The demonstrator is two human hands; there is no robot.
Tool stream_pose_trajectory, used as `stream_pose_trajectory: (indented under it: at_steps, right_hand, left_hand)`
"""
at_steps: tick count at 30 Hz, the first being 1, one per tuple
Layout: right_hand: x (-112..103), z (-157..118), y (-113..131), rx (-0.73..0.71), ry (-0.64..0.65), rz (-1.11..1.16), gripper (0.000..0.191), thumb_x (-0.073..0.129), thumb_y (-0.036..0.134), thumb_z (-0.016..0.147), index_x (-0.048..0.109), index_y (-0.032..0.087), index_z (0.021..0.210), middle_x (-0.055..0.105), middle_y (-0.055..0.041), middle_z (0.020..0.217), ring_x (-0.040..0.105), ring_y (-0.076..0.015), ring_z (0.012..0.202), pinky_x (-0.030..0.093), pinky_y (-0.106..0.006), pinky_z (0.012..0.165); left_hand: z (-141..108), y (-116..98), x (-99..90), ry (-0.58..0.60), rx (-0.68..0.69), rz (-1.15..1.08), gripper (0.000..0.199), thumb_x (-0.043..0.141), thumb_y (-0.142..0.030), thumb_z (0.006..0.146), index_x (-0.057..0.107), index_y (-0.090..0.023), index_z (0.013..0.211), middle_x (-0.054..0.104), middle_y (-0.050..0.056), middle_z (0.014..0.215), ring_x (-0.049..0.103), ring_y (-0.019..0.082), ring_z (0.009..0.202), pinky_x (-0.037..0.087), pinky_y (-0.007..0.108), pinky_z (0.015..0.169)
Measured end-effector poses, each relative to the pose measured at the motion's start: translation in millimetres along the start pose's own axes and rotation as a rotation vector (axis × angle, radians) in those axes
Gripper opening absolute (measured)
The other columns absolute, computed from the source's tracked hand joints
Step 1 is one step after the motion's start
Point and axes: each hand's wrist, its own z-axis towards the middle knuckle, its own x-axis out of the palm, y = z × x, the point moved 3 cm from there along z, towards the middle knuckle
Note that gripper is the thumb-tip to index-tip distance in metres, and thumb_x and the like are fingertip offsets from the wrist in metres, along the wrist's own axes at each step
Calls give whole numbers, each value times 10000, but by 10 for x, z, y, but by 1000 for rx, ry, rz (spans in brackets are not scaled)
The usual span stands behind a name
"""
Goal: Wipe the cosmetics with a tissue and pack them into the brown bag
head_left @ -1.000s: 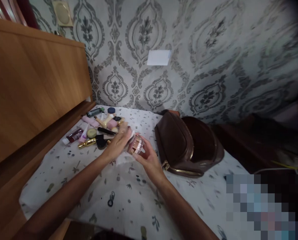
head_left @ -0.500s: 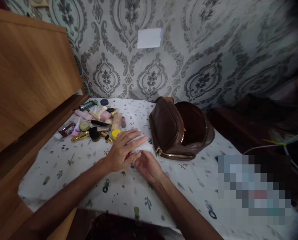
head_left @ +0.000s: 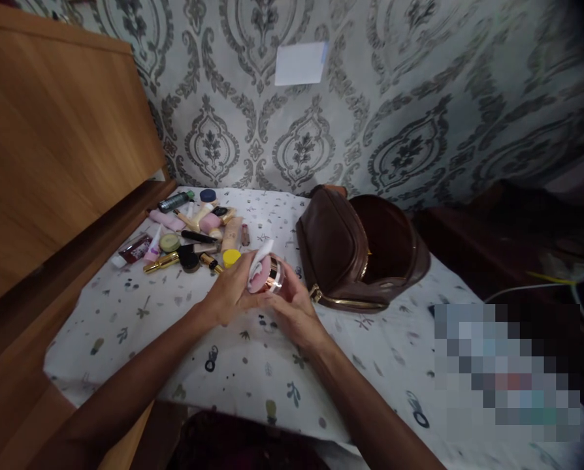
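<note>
My right hand (head_left: 296,310) is closed around a small cosmetic jar (head_left: 274,275) with a pink face and a shiny rose-gold band. The jar is tilted, pink side to the left. A crumpled white wipe (head_left: 264,253) lies against that pink face. My left hand (head_left: 233,294) is closed on the wipe and presses it to the jar; some of its fingers are hidden behind. Just beyond the left hand stands a yellow-lidded pot (head_left: 232,258). To the right of both hands sits a brown leather bag (head_left: 331,248), unzipped and gaping.
Several cosmetics, among them a gold tube (head_left: 161,263), a green-lidded jar (head_left: 169,243) and a dark bottle (head_left: 175,201), lie at the back left of the patterned cloth (head_left: 174,352). A wooden cabinet (head_left: 66,137) borders the left side. Patterned wallpaper rises behind; cables hang at right.
The jar has turned up into view between my hands, where my left hand and the wipe covered it before. My left fingers have curled in from lying stretched across the top.
</note>
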Motion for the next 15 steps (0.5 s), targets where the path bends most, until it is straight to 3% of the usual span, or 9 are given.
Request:
stream_pose_trajectory:
  at_steps: [3, 8, 11, 15]
  right_hand:
    - [-71, 30, -14, -83, -58, -142, 765, 849, 378, 663, 501, 353, 1344, 579, -49, 1341, 627, -249, 1145, 522, -428, 985]
    - [-174, 34, -37, -243, -176, -405, 756, 853, 345, 645, 501, 328, 1314, 533, -72, 1317, 623, -225, 1050, 560, -396, 892]
    - [-200, 13, -49, -296, -235, -581, 712, 806, 307, 690, 501, 301, 1333, 542, -81, 1254, 594, -222, 1043, 563, -362, 826]
    - [-183, -13, -42, -287, -256, -755, 725, 739, 298, 733, 464, 285, 1404, 550, -85, 1199, 592, -184, 867, 563, -331, 704]
  left_hand:
    - [-27, 54, 49, 23, -47, -36, 729, 449, -765, 833, 511, -168, 1247, 623, 99, 1039, 607, 274, 940, 480, 383, 811]
    - [-53, 56, 126, 23, -130, -71, 440, 424, -588, 942, 573, -174, 943, 611, 31, 810, 587, 199, 746, 438, 306, 689]
    - [-56, 32, 112, -15, -141, 18, 426, 417, -555, 953, 565, -183, 804, 569, 0, 695, 549, 170, 660, 398, 276, 633]
    - [-65, -2, 44, -76, -102, 157, 421, 446, -517, 954, 528, -194, 698, 517, -23, 620, 519, 144, 594, 361, 253, 584]
